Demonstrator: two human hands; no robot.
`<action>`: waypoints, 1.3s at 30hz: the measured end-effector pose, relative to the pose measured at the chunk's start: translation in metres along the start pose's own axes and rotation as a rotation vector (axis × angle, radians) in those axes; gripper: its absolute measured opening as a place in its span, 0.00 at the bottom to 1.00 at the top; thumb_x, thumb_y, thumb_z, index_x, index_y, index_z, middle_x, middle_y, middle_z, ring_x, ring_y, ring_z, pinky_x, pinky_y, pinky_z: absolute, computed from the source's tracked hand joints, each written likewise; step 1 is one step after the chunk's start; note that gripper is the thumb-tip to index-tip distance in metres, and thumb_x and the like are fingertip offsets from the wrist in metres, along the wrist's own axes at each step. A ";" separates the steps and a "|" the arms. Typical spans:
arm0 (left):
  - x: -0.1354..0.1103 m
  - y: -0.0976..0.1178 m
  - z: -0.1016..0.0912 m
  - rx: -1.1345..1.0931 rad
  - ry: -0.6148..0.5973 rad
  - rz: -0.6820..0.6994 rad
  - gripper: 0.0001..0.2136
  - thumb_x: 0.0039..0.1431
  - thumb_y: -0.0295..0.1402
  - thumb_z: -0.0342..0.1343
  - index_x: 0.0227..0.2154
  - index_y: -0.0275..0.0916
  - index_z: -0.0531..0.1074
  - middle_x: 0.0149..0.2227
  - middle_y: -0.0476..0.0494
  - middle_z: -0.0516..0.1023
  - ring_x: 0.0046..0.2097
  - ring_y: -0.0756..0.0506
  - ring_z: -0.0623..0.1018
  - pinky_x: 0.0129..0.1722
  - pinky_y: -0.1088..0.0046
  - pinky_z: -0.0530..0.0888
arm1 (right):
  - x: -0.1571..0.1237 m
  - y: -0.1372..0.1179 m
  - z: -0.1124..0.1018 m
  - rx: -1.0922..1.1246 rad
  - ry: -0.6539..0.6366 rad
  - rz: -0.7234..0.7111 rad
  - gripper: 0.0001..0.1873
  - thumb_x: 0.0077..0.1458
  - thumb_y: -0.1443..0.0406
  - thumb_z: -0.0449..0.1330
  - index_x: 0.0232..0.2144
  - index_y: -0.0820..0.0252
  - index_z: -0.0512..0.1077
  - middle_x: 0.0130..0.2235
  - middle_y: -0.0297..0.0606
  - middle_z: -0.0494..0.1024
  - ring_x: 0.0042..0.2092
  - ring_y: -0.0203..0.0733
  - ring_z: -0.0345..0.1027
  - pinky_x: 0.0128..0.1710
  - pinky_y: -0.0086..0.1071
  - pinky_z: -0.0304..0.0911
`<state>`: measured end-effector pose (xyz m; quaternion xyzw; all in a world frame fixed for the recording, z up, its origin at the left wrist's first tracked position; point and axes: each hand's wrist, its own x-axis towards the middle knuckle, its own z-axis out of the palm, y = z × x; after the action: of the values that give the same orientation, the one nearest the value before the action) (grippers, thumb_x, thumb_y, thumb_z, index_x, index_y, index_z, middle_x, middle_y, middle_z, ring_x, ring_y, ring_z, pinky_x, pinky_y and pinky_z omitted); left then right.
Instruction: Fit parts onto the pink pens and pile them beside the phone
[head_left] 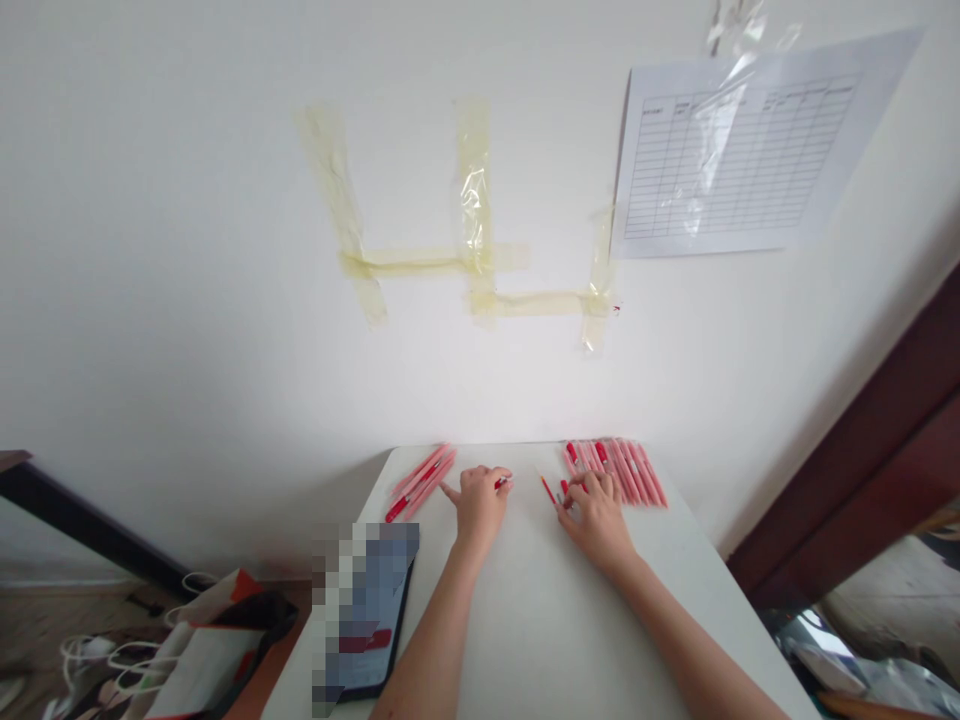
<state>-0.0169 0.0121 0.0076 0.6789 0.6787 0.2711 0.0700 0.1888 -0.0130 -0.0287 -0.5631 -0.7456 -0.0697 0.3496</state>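
Note:
My left hand (480,505) is closed, its thumb and fingers pinching a small red pen part (501,483), mostly covered by the fingers. To its left lies a loose bundle of pink and red pens (424,482). My right hand (598,508) rests low over the table with curled fingers on a red pen piece (565,488). A thin red stick with a yellowish tip, perhaps a pen refill (548,489), points away beside those fingertips. Under and behind the right hand, a row of pink pens (634,472) lies side by side, a few with red caps (601,452).
The white table (517,620) meets a wall with yellowed tape (474,200) and a printed sheet (735,160). A tablet or phone (375,620), partly blurred, lies at the table's left edge. Paper bags (202,640) stand on the floor at left; dark red wood (847,470) is at right.

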 end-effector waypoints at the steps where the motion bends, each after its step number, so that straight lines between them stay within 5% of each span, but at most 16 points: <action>1: 0.000 0.001 0.000 -0.010 -0.016 0.015 0.08 0.58 0.34 0.59 0.40 0.52 0.79 0.42 0.45 0.79 0.53 0.39 0.70 0.60 0.31 0.42 | 0.000 0.001 0.000 0.003 0.012 -0.002 0.06 0.57 0.61 0.59 0.30 0.54 0.73 0.43 0.41 0.72 0.51 0.51 0.60 0.55 0.52 0.56; 9: -0.006 0.011 0.003 -0.062 -0.159 0.192 0.07 0.57 0.36 0.60 0.38 0.54 0.79 0.40 0.48 0.79 0.53 0.41 0.70 0.62 0.32 0.36 | 0.002 0.004 0.000 0.037 0.050 -0.068 0.12 0.61 0.60 0.57 0.46 0.48 0.74 0.45 0.40 0.73 0.51 0.49 0.61 0.59 0.52 0.53; 17: -0.009 0.013 0.007 -0.114 -0.239 0.300 0.07 0.56 0.37 0.62 0.38 0.56 0.79 0.41 0.50 0.80 0.55 0.41 0.69 0.62 0.32 0.32 | 0.002 0.005 0.003 0.044 0.038 -0.150 0.10 0.59 0.60 0.61 0.44 0.44 0.77 0.43 0.39 0.75 0.50 0.50 0.62 0.60 0.57 0.51; 27: -0.001 -0.004 0.001 -0.048 -0.195 0.240 0.06 0.56 0.36 0.62 0.36 0.54 0.79 0.42 0.49 0.80 0.54 0.40 0.70 0.60 0.29 0.32 | 0.003 0.011 0.002 0.096 0.049 -0.044 0.09 0.61 0.59 0.59 0.41 0.48 0.78 0.42 0.40 0.76 0.50 0.51 0.62 0.56 0.54 0.56; 39: 0.003 -0.004 -0.009 -0.112 -0.086 0.208 0.11 0.61 0.32 0.55 0.41 0.56 0.78 0.41 0.50 0.80 0.53 0.41 0.72 0.60 0.29 0.36 | -0.001 0.006 0.008 0.092 -0.087 -0.007 0.05 0.56 0.58 0.63 0.35 0.47 0.79 0.42 0.39 0.76 0.51 0.52 0.62 0.54 0.51 0.56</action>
<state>-0.0248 0.0125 0.0141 0.7518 0.5847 0.2850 0.1083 0.1904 -0.0074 -0.0372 -0.5462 -0.7645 -0.0122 0.3423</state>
